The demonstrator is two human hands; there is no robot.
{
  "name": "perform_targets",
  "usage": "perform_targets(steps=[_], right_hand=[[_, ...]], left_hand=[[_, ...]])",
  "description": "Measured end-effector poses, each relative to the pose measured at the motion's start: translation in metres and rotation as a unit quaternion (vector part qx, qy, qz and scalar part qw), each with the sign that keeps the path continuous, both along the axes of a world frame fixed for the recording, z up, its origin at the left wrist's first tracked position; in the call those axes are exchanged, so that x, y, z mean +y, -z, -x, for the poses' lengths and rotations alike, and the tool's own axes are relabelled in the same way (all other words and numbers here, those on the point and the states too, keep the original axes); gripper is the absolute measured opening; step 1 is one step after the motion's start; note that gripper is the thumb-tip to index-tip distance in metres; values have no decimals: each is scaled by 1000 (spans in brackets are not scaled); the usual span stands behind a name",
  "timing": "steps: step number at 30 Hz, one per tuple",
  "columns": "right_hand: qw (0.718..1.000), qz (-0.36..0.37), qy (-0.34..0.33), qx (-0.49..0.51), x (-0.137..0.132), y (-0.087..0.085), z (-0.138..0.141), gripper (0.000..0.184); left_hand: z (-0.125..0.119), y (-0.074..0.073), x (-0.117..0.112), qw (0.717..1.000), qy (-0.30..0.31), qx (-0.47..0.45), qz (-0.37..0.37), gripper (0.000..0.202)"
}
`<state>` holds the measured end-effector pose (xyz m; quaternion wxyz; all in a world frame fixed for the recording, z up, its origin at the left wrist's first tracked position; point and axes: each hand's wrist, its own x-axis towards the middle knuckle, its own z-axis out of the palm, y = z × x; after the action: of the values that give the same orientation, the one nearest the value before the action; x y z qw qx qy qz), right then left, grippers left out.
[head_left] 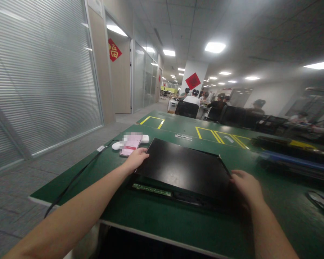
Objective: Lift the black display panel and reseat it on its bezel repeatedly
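A black LCD panel (183, 167) lies between my hands, its dark face up and catching a ceiling reflection. Along its near side runs a narrow green circuit board (152, 190). My left hand (136, 159) grips the panel's left edge, with the fingertips partly hidden. At the opposite edge my right hand (247, 185) is closed on the panel's side; its fingers are partly out of sight. Whether the panel rests fully on the green table (178, 216) or is slightly raised, I cannot tell.
Left of the panel lie a phone (131, 145) with a pink screen and a white rounded object (116, 145). A black cable (75, 176) hangs over the left edge. Dark and blue items (299, 160) stand at right, near a tool (322, 201). Several people sit farther back.
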<state>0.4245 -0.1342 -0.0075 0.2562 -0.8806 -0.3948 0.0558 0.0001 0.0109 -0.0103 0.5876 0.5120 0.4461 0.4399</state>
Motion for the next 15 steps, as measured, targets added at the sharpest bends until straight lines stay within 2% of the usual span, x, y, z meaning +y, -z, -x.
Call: perform_targets(steps=[8, 15], right_hand=[[1000, -2, -8, 5, 0, 0, -1, 33], [1000, 25, -7, 9, 1, 0, -4, 32]], left_hand=[[0, 3, 3, 1000, -4, 20, 7, 30], [0, 3, 3, 999, 0, 34, 0, 27]])
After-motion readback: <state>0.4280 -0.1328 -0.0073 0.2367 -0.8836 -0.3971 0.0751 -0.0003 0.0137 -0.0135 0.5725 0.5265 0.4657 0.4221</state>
